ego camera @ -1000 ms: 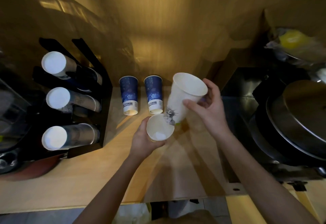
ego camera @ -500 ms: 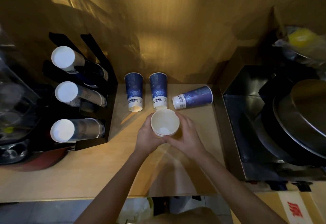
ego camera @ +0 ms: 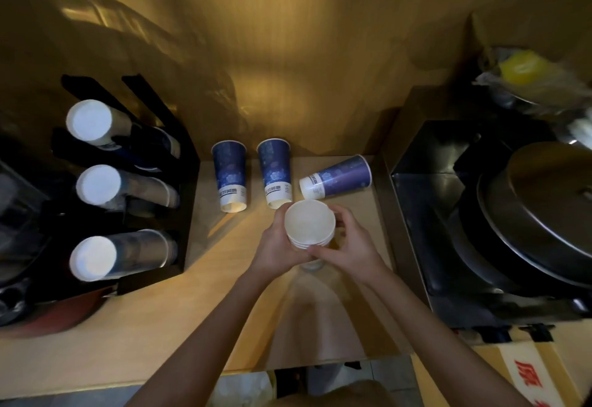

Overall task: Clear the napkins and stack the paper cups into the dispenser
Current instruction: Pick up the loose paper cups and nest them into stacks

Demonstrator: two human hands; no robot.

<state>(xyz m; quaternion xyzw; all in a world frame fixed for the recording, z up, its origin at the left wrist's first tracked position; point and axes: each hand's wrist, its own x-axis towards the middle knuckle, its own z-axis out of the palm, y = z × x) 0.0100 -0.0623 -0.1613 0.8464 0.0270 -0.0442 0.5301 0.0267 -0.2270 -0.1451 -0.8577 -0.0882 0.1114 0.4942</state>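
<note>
A nested stack of white paper cups [ego camera: 309, 224] stands mouth up in the middle of the wooden counter [ego camera: 128, 336]. My left hand [ego camera: 276, 246] grips its left side and my right hand [ego camera: 349, 241] wraps its right side. Behind the stack stand two upside-down blue cups [ego camera: 229, 176] [ego camera: 275, 172], and a third blue cup [ego camera: 336, 177] lies on its side to the right. The black cup dispenser [ego camera: 179, 182] at the left holds three rows of stacked cups [ego camera: 93, 259] with white bottoms facing me. No napkins are visible.
A black metal appliance [ego camera: 426, 214] with a large round steel lid [ego camera: 551, 214] fills the right side. A yellow item in plastic wrap [ego camera: 525, 70] sits at the back right. A cardboard box with red print [ego camera: 525, 377] is at the lower right.
My right hand slid a white cup into the one in my left hand; now both hands hold the nested stack. The blue cup lying on its side has come into view.
</note>
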